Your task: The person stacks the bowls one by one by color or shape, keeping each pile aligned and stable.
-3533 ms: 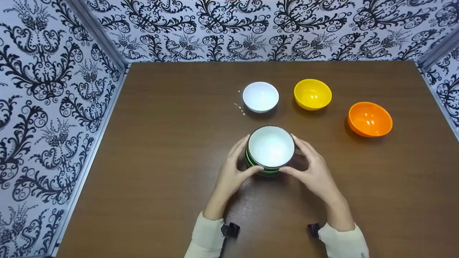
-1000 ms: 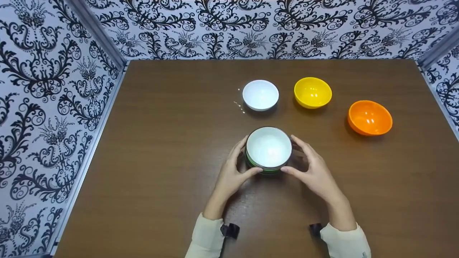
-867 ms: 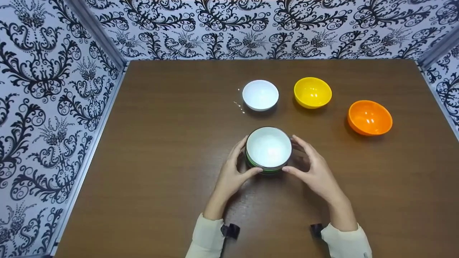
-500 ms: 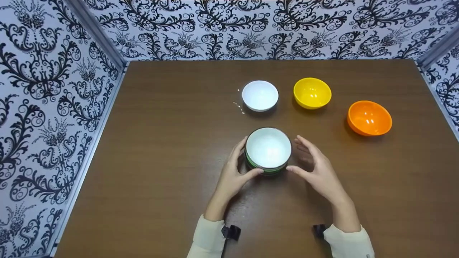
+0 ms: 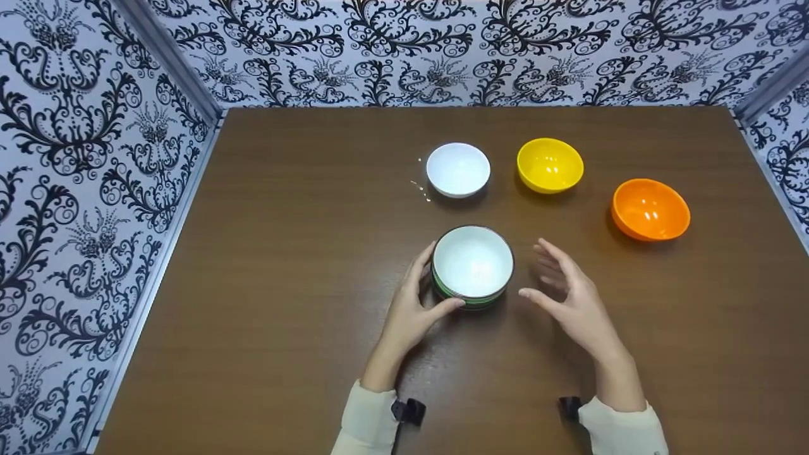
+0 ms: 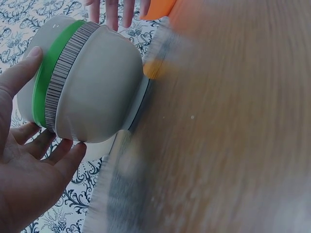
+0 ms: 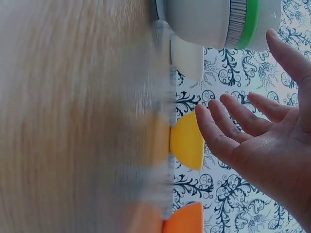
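A stack of nested bowls [image 5: 473,262] stands on the table, the top one white inside with a dark rim. In the left wrist view the bowl stack [image 6: 99,85] shows a pale outer wall, a black-and-white striped band and a green band. My left hand [image 5: 404,313] holds the stack from the left, thumb at the near side and fingers round the far side. My right hand [image 5: 578,309] is apart from the stack on its right, fingers spread and holding nothing. How many bowls are stacked, I cannot tell.
Behind the stack stand a white bowl [image 5: 458,169] and a yellow bowl [image 5: 550,165]. An orange bowl [image 5: 651,210] is farther right. Small pale bits [image 5: 420,187] lie left of the white bowl. Patterned panels [image 5: 417,54] border the brown table [image 5: 284,253].
My right hand has let go of the bowl stack and moved away to the right. The left hand still holds it. The stack has shifted slightly left since the earliest frame.
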A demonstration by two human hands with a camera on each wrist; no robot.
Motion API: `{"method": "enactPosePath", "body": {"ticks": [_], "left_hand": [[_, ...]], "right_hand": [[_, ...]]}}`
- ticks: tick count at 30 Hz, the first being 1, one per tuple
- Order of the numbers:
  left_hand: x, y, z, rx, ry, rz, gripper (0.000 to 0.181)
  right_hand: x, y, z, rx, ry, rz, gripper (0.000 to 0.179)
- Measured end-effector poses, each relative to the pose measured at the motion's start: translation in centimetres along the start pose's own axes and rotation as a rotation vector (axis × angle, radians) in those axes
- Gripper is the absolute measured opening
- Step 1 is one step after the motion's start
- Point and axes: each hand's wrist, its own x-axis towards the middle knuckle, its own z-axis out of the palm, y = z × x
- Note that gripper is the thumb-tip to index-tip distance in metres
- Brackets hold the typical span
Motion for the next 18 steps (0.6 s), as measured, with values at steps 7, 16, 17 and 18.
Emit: {"method": "enactPosePath", "body": {"ticks": [7, 16, 17, 18], "left_hand": [[0.0, -0.1, 0.0, 0.003, 0.001, -0.003, 0.095], [-0.1, -0.1, 0.0, 0.012, 0.003, -0.015, 0.095], [-0.1, -0.1, 0.0, 0.012, 0.005, -0.015, 0.095], [0.0, -0.1, 0.0, 0.013, 0.006, -0.014, 0.095]], "right_hand": [[-0.2, 0.3, -0.4, -0.016, 0.035, -0.002, 0.08], [-0.2, 0.9, -1.0, -0.013, 0.073, -0.019, 0.076], [-0.2, 1.0, -1.1, -0.014, 0.075, -0.018, 0.075], [-0.2, 1.0, -1.3, -0.014, 0.078, -0.017, 0.075]]}}
